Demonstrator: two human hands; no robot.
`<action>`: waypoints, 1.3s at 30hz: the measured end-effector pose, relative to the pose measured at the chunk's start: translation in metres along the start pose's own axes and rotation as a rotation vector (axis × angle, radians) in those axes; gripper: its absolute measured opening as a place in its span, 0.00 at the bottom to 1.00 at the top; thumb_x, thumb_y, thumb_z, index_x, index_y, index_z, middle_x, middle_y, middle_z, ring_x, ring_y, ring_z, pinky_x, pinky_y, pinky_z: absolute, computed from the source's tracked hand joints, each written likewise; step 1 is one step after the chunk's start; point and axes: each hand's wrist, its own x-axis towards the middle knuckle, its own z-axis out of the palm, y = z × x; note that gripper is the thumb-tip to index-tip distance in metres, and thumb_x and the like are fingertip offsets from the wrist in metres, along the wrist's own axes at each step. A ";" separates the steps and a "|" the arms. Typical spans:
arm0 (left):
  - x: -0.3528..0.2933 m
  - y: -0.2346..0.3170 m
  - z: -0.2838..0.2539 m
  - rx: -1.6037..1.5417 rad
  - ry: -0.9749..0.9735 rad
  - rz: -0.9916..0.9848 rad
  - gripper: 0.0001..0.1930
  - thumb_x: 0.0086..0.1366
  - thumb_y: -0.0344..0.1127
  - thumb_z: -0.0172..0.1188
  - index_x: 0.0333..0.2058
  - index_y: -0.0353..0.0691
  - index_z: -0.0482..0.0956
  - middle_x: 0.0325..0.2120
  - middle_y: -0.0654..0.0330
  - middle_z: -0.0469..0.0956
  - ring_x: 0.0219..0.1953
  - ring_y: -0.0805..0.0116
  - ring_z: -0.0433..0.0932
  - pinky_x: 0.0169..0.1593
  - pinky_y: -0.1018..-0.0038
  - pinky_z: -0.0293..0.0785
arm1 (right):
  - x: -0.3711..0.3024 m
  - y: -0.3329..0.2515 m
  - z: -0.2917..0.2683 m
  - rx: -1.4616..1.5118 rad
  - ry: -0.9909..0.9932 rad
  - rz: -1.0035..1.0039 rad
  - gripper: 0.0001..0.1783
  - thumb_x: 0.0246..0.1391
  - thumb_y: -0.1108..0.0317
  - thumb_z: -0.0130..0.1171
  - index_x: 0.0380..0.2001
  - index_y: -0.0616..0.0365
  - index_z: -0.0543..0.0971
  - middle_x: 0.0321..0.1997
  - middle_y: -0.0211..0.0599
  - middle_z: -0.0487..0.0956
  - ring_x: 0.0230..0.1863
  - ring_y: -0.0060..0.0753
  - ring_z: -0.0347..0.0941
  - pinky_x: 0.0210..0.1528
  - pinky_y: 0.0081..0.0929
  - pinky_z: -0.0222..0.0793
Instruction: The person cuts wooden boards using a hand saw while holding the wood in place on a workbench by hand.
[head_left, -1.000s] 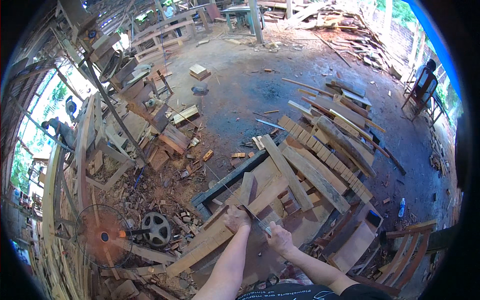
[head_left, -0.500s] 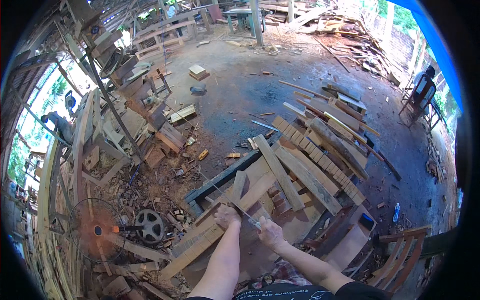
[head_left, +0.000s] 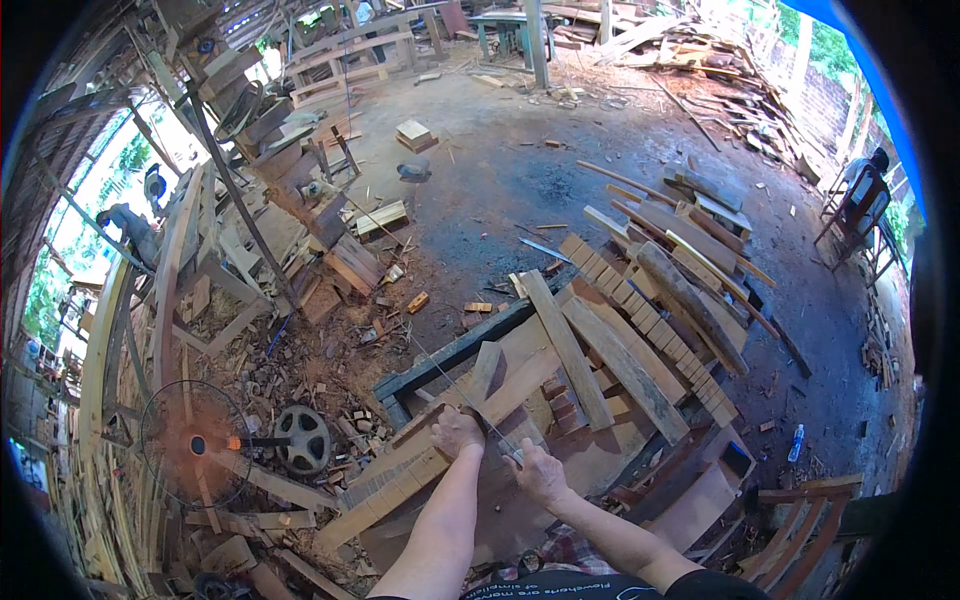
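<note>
Take twelve o'clock as straight ahead from your hands. Your right hand [head_left: 541, 472] is closed narrow around the near end of a long thin tool [head_left: 440, 368], which lies slantwise in front of you and points to about eleven o'clock. Its far tip goes past the dark edge of the counter [head_left: 455, 347]. Your left hand [head_left: 458, 432] is just beside the tool, with fingers curled; I cannot tell what they grip, because the back of the hand hides it.

At eight o'clock a notched wooden beam [head_left: 385, 497] lies close to your left forearm. A short wooden block [head_left: 486, 368] is near at twelve o'clock. Two grey-brown planks, the first plank [head_left: 565, 350] at one o'clock and the second plank [head_left: 628, 372] at two, limit your room on that side, and beyond them lies a row of small wooden blocks [head_left: 650, 328].

The widest open room is the floor [head_left: 490, 205] at twelve o'clock, beyond the counter's dark edge. At nine o'clock stand a spoked wheel [head_left: 302, 440] and a round fan [head_left: 170, 450], both well apart from your hands.
</note>
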 end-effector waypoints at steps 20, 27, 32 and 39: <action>0.008 -0.008 0.014 -0.011 0.045 0.006 0.15 0.62 0.45 0.49 0.36 0.43 0.79 0.35 0.52 0.80 0.42 0.52 0.77 0.44 0.57 0.68 | 0.006 0.005 0.004 0.000 -0.014 -0.039 0.19 0.53 0.56 0.59 0.36 0.58 0.65 0.28 0.53 0.75 0.29 0.58 0.75 0.29 0.48 0.72; 0.003 0.001 -0.001 0.002 0.003 -0.007 0.14 0.62 0.45 0.49 0.36 0.44 0.79 0.33 0.53 0.81 0.40 0.52 0.78 0.43 0.58 0.68 | -0.002 0.008 -0.004 -0.005 -0.025 -0.032 0.18 0.57 0.53 0.54 0.35 0.57 0.65 0.27 0.53 0.75 0.28 0.57 0.75 0.28 0.47 0.72; -0.001 -0.008 0.010 0.008 -0.017 -0.051 0.14 0.62 0.43 0.48 0.36 0.43 0.80 0.33 0.52 0.81 0.41 0.51 0.78 0.42 0.58 0.68 | -0.047 0.017 -0.026 0.011 -0.069 -0.011 0.18 0.58 0.52 0.53 0.36 0.56 0.66 0.26 0.51 0.75 0.28 0.57 0.75 0.28 0.48 0.73; -0.003 -0.005 0.006 -0.072 -0.060 0.021 0.16 0.64 0.40 0.44 0.45 0.42 0.75 0.39 0.54 0.79 0.44 0.53 0.75 0.47 0.56 0.66 | 0.006 0.008 0.012 -0.022 0.117 -0.093 0.16 0.57 0.54 0.54 0.36 0.55 0.67 0.27 0.49 0.75 0.28 0.54 0.75 0.29 0.46 0.73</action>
